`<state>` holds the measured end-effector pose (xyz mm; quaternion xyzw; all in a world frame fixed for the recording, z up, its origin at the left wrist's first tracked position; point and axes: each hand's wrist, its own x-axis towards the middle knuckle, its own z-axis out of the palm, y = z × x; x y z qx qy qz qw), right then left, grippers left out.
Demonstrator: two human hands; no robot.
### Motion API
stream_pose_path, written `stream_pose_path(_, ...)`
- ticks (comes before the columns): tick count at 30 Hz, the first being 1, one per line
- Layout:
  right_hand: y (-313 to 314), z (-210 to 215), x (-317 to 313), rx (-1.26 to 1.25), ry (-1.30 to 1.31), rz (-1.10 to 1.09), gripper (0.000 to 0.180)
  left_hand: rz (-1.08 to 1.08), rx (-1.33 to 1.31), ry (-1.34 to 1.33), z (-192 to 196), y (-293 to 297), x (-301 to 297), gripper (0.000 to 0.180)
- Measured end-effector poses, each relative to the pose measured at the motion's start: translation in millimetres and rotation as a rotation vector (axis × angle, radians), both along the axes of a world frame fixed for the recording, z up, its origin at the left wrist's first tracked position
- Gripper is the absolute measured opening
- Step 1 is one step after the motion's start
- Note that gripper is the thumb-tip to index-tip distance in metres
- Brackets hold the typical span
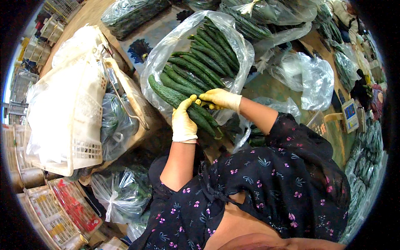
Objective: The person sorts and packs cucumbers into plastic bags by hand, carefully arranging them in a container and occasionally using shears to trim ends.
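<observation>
Both hands gloved, pale yellow. My left hand (183,121) lies over the near end of the cucumber (183,104) at the front of the pile, fingers curled down around it, closed on it. My right hand (221,99) comes in from the right, fingers bent and pinched onto the same near ends, just beside the left thumb; the two gloves touch at the fingertips.

The cucumbers lie side by side in an open clear plastic bag (166,46), long axes running from near-left to far-right. The bag's mouth gapes toward me; its rim is folded back on the left edge and bunched at the right. The cucumber in hand sits at the mouth's near edge, its lower tip past the film.

Left of the bag: a tilted cream plastic crate (75,137) with a wire-edged tray (133,100) leaning on it, close against the bag's left side. Little room there. Right of the bag: a crumpled empty plastic bag (312,79), then a small scale (351,114) near the right edge. Far side: more bagged cucumbers (133,14), packed tight. Near-left corner: a knotted clear bag (121,193) of greens and a red-and-white crate (75,206). Open room only directly between my forearms.
</observation>
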<state>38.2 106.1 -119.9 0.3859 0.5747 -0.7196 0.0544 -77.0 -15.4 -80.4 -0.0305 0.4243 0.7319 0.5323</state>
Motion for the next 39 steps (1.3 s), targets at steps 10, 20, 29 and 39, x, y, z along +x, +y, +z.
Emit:
stream_pose_path(10, 53, 2, -9, 0.983, -0.405, 0.112, 0.029, -0.13, -0.053, 0.157, 1, 2, 8, 0.025)
stream_pose_path(20, 61, -56, -20, 0.825, -0.685, -0.068, 0.022, -0.053, -0.04, -0.084, -14, 0, 0, 0.017)
stream_pose_path(29, 78, -65, -18, 0.488, -0.407, -0.136, 0.041, -0.084, -0.02, -0.064, -11, 3, 5, 0.019)
stream_pose_path(39, 45, -43, -32, 0.511, -0.2, -0.28, 0.101, -0.125, 0.007, -0.089, -22, 5, 11, 0.02)
